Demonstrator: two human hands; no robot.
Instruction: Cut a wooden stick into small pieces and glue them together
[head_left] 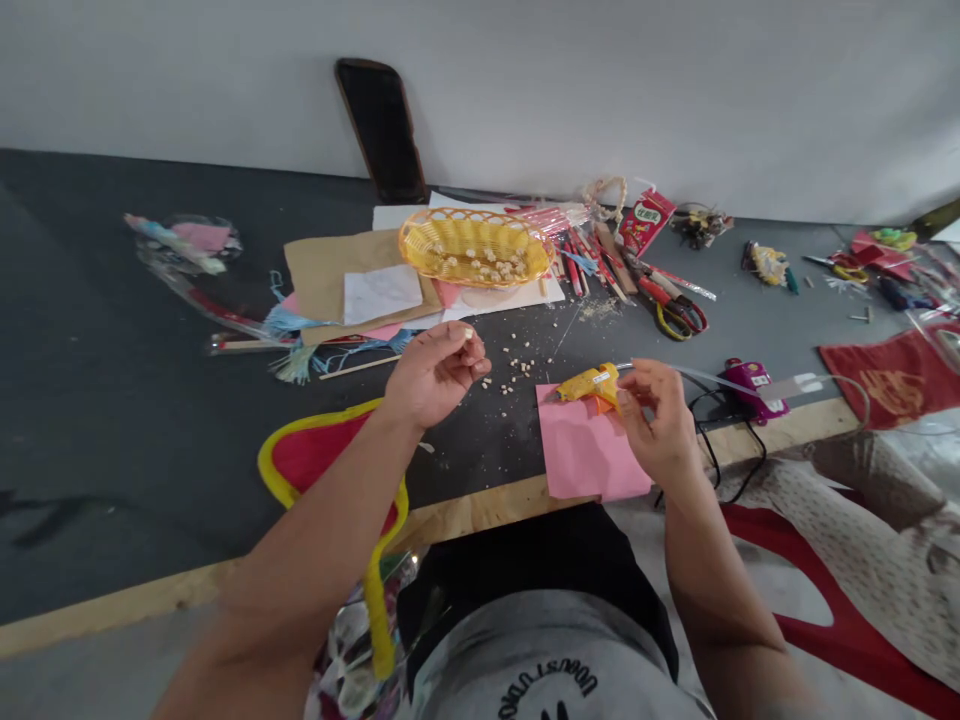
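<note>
My left hand (439,370) is raised over the dark tabletop, thumb and fingers pinching a small cream-coloured piece (468,333). Below its fingertips, several similar tiny pieces (519,370) lie scattered on the table. My right hand (661,418) curls at the back of a yellow hot glue gun (589,382), its fingers around the handle, which is mostly hidden. The nozzle points left, above a pink paper sheet (589,455). A clear glue stick (697,376) sticks out of the gun's rear to the right. Beneath my left forearm lies a red shape with yellow fuzzy edging (311,440).
A yellow woven basket (427,245) holding small pieces stands on papers at the back. A phone (384,130) leans against the wall. Scissors (679,318) and red sticks lie right of the basket. A purple device (750,388) with black cord sits near the wooden front edge.
</note>
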